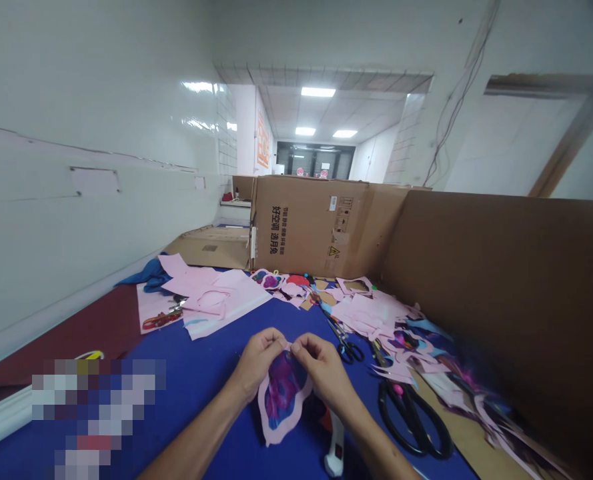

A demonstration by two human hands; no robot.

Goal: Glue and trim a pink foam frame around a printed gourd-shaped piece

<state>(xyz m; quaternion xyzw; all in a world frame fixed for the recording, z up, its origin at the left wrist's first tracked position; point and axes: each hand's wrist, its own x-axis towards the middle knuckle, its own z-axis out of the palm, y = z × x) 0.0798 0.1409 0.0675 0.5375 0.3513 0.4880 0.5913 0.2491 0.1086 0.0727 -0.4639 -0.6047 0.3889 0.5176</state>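
Observation:
My left hand [259, 363] and my right hand [321, 363] are raised above the blue table cover [201, 380], fingers pinched together at the top edge of a pink cutout [281, 400] with a purple and blue print. The cutout hangs down between both hands. Each hand is closed on its upper rim, thumbs and forefingers nearly touching. Below my right wrist lies a white tool with a red switch [337, 448].
Large black scissors [416, 417] lie at the right, smaller scissors [345, 343] just beyond my hands. Pink sheets [216, 297] and offcuts [376, 317] cover the far table. Cardboard boxes [316, 227] and a cardboard wall [506, 293] close off the back and right. Red-handled pliers [162, 320] rest at left.

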